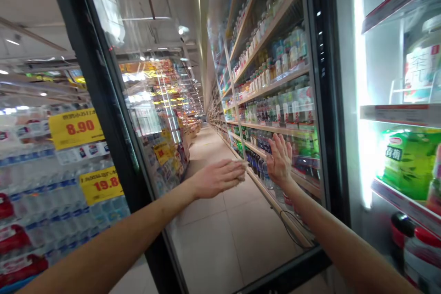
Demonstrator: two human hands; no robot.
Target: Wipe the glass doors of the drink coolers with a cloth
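A black-framed glass door (pixel 331 101) stands open in front of me. My left hand (pixel 220 178) reaches across in front of the pane, fingers together and stretched out flat. A thin pale cloth (pixel 245 171) shows as a ragged edge under its fingertips, and most of it is hidden by the hand. To the right, my right hand (pixel 280 161) is raised close to the glass with its fingers up and slightly apart, holding nothing. Whether its palm touches the pane cannot be made out.
On the right, a lit cooler holds a green bag (pixel 406 158) and red-lidded jars (pixel 422 257) on shelves. Stacked bottled water (pixel 65 220) with yellow price signs (pixel 76 127) stands left of the door. Through the glass appear bottle shelves (pixel 272 87) and a tiled aisle (pixel 210 239).
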